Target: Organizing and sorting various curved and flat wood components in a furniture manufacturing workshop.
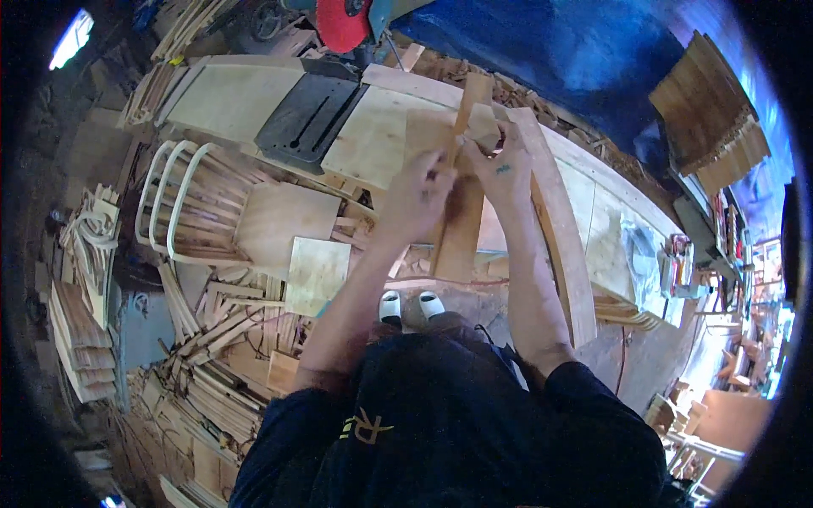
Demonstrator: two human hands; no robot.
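Hands: left hand (421, 193) and right hand (501, 161) both grip a long flat wooden slat (461, 224) above the plywood counter (373, 135).
Risk: the upright slat could slip and drop.

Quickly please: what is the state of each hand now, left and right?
Left hand: closed on the wooden slat, near its middle.
Right hand: closed on the same wooden slat, a little higher up.

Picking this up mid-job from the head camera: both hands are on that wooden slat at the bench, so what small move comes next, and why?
Probably lower the wooden slat flat onto the plywood workbench. The left hand and right hand both pinch it near its upper part, held over the bench with its lower end hanging over the edge, so resting it would steady it before any further handling.
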